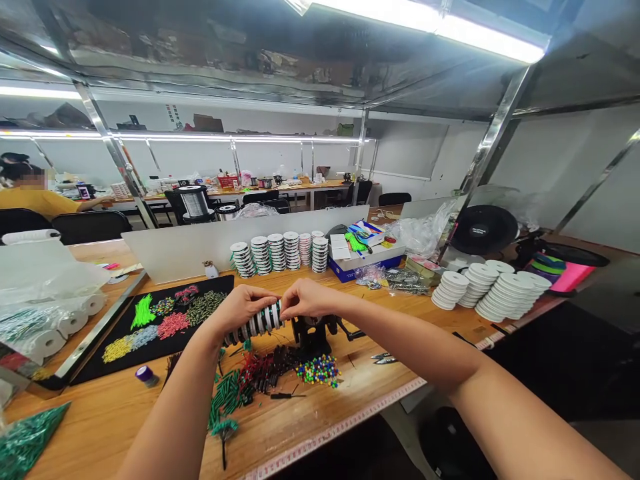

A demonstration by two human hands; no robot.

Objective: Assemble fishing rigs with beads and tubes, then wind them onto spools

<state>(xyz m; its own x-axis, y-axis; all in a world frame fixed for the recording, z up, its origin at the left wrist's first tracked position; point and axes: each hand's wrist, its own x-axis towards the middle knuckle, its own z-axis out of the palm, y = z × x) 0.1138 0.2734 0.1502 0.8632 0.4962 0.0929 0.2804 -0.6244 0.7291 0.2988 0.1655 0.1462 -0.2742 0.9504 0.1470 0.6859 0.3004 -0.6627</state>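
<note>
A row of white spools (257,323) wound with dark line lies sideways above the bench, with my left hand (246,307) closed over its top. Against the right end of that row, my right hand (306,300) has its fingers pinched at the last spool's rim; the fingertips are partly hidden. Just below my right hand stands a black machine with a crank (311,333). Beneath the spools lie green and dark red-black small pieces (263,373) in a pile, beside a heap of multicoloured beads (319,371).
A black mat (173,300) with sorted coloured pieces is at left. Stacked spools (285,252) line the divider; white spool stacks (510,290) stand at right. A blue box (367,261), pliers (384,359) and a purple-capped bottle (146,375) sit nearby. Another person (40,193) sits far left.
</note>
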